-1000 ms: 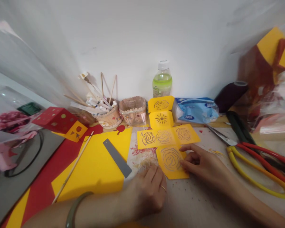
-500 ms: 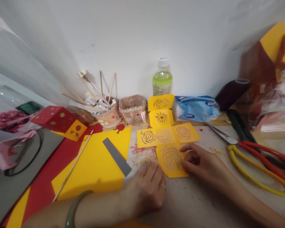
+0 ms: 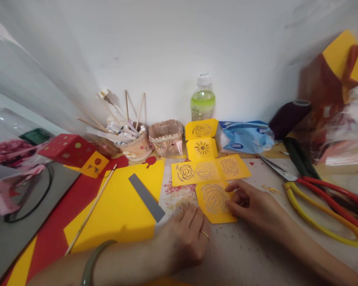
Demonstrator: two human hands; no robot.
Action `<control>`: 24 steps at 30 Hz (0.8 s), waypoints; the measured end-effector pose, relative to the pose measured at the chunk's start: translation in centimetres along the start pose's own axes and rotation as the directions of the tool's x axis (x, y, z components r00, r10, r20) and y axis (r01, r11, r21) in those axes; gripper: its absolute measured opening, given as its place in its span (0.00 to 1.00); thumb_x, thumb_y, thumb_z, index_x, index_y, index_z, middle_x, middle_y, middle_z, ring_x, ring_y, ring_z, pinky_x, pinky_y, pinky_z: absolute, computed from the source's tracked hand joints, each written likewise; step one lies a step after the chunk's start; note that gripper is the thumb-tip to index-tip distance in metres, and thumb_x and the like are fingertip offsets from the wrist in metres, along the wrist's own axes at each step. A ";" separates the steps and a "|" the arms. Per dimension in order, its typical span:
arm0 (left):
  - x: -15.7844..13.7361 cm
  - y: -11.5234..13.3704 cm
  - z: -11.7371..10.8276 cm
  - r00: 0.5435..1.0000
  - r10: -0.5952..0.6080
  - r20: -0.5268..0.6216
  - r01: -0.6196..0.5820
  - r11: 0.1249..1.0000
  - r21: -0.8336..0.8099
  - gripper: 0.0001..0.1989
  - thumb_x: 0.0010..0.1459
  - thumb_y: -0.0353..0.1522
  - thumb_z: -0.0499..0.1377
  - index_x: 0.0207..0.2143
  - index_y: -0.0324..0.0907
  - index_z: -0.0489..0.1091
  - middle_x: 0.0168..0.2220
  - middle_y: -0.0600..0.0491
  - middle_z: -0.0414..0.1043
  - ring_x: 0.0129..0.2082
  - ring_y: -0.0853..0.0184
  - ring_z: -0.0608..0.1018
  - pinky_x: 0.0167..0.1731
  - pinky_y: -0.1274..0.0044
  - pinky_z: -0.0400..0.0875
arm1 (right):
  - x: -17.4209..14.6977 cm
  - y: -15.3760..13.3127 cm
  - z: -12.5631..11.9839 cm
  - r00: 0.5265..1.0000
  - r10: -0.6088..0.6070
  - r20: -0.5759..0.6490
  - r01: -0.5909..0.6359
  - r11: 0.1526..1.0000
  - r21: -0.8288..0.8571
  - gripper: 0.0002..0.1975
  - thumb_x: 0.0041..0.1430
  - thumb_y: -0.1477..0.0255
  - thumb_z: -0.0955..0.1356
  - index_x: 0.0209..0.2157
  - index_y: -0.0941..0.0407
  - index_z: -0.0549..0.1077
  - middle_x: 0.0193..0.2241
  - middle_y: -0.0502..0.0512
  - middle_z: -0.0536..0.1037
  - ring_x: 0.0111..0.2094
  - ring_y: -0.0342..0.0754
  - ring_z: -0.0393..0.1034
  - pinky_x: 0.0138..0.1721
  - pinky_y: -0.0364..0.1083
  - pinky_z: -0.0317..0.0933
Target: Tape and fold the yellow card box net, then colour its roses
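A yellow cut-out card [image 3: 205,170] shaped like an unfolded box lies on the table, its panels pierced with swirling rose patterns and one sunburst. Its far panels tilt up against the bottle and tissue pack. My right hand [image 3: 253,204] is at the right edge of the nearest panel, index finger and thumb apart and touching or nearly touching it. Beside that panel's lower left corner rests my left hand [image 3: 187,234], fingers curled in; whatever they may hold is hidden. A grey ruler-like strip [image 3: 146,198] lies left of the card on a yellow sheet [image 3: 116,206].
Yellow-and-red-handled scissors [image 3: 289,176] lie at right. Along the wall stand a cup of sticks [image 3: 137,145], a small basket [image 3: 167,139], a green-drink bottle [image 3: 203,99] and a blue tissue pack [image 3: 246,137]. A wooden stick [image 3: 92,206], red box [image 3: 70,149] and pink glue gun [image 3: 2,196] are at left.
The view has shifted very slightly. Both hands and the card keep practically the same places.
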State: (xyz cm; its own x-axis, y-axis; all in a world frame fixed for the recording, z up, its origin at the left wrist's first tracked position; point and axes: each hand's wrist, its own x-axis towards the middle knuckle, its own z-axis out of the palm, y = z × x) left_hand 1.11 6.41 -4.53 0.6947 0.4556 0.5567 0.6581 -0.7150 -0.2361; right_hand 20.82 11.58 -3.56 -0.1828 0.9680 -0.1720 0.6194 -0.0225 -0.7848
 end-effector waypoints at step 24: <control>0.0 -0.1 -0.2 0.998 0.016 0.068 -0.016 1.000 -0.003 0.15 0.59 0.23 0.43 0.40 0.29 0.68 0.31 0.44 0.72 0.34 0.63 0.75 0.30 0.75 0.71 | 0.2 -0.1 -0.1 0.996 0.008 0.085 0.000 0.996 -0.088 0.05 0.48 0.71 0.62 0.28 0.53 0.59 0.19 0.47 0.70 0.21 0.44 0.65 0.22 0.42 0.57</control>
State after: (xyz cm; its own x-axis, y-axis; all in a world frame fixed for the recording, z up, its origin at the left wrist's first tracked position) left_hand 0.97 6.34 -4.37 0.7232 0.4793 0.4973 0.6464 -0.7234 -0.2427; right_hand 20.80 11.84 -3.46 -0.2420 0.9431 -0.2279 0.6842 -0.0007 -0.7293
